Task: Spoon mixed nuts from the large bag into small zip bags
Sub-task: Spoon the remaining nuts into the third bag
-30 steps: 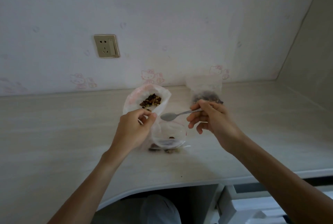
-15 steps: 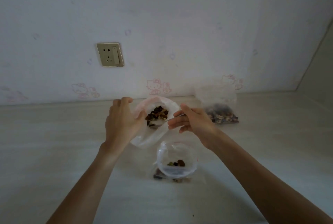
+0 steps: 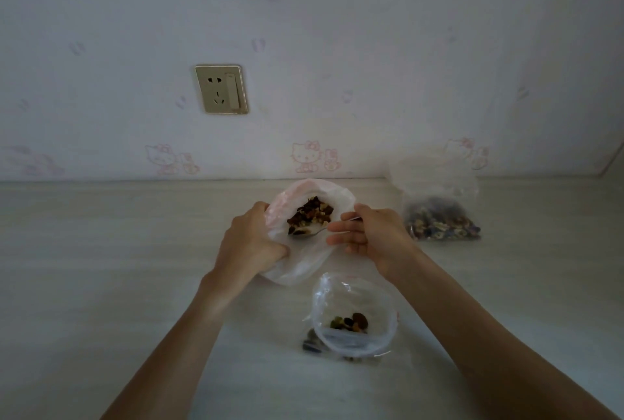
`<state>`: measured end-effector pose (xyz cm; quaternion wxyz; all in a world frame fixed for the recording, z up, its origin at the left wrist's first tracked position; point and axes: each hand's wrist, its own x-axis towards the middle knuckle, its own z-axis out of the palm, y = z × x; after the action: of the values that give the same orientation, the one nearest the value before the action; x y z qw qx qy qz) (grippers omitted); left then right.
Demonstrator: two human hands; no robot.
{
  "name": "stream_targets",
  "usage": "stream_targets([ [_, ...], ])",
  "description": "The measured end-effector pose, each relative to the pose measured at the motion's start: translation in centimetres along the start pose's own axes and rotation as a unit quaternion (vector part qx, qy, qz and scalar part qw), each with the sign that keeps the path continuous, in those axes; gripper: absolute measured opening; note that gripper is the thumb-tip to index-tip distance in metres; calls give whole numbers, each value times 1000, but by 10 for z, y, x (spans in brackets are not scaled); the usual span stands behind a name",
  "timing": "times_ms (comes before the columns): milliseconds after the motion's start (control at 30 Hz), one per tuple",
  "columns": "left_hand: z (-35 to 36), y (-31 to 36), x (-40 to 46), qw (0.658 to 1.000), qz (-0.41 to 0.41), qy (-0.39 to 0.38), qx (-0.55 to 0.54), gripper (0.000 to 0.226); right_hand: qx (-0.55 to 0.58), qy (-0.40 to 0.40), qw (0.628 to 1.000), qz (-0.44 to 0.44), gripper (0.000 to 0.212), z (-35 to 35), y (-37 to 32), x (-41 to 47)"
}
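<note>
Right hand point(image 3: 366, 234) pinching the handle of a spoon point(image 3: 305, 232), fingers partly extended over it; bowl of the spoon inside the mouth of the large bag point(image 3: 304, 261), lying among the nuts point(image 3: 310, 213) at their near edge, apparently carrying a few pieces, though too small to tell for certain. Left hand point(image 3: 251, 244) curled round the left side of the large bag, gripping the plastic and holding the mouth open and tilted toward the viewer. Large bag white and translucent with a pinkish rim, resting on the table point(image 3: 101, 267) between the two hands. Small zip bag point(image 3: 353, 315) just in front of it, nearer the viewer, standing open and untouched by either hand, a few nuts at its bottom. Further dark pieces visible beneath its near edge, perhaps in a flat bag lying under it. Second clear bag point(image 3: 439, 213) well to the right of the right hand, near the wall, lower part filled with mixed nuts. Wall socket point(image 3: 222, 89) above and left of the bags; cartoon cat prints point(image 3: 305, 156) along the base of the wall.
</note>
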<state>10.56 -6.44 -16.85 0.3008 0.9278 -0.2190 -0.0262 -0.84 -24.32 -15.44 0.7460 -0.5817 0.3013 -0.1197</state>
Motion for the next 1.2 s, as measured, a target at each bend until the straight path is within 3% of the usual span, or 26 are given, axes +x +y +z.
stream_targets([
  [333,-4,-4,5,998,-7,-51,-28,76,33,11,999,-8,36,6,8,3],
  [567,-6,-8,6,996,-11,-81,-35,96,11,45,996,-72,36,8,11,7],
  [700,-6,-9,3,997,22,-71,-36,81,-9,25,995,-92,36,4,14,7],
  [833,0,-5,-2,996,64,23,-65,26,-33,22,993,-109,38,-2,14,6],
  [867,1,-3,-3,994,77,51,-66,21,-33,21,994,-106,38,-3,14,5],
  [1033,6,-4,-5,979,123,136,-93,26,-1,3,996,-92,37,-5,13,1],
  [1200,8,-7,-6,971,142,149,-125,28,10,-10,995,-101,38,-6,11,-4],
])
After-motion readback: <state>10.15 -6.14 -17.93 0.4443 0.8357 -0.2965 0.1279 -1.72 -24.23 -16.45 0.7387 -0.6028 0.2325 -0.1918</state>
